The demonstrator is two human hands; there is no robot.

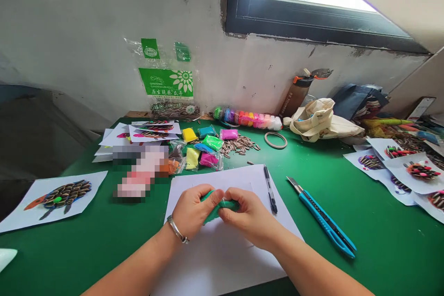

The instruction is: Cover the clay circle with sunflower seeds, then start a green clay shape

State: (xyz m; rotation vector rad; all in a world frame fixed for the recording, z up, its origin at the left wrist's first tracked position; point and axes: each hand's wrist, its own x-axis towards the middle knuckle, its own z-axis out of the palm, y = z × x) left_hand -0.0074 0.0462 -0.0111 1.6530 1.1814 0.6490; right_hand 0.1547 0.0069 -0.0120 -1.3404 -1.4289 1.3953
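Both my hands pinch a small green packet of modelling clay (212,212) between thumbs and fingers, above a stack of white paper (222,259). My left hand (194,208) grips its left side, and my right hand (248,215) grips its right side, with the thumbs close together. Much of the packet is hidden by the fingers. A black pen (269,189) lies on the paper to the right of my right hand. Farther right, a blue utility knife (322,217) rests on the green table with its blade pointing away from me.
Behind the paper lie several coloured clay packets (212,142) and loose sunflower seeds (241,144). A seed bag (166,83) leans on the wall. Tape roll (275,140), bottle (296,95) and cloth bag (314,120) stand farther back. Seed-and-clay pictures lie left (57,199) and right (412,171).
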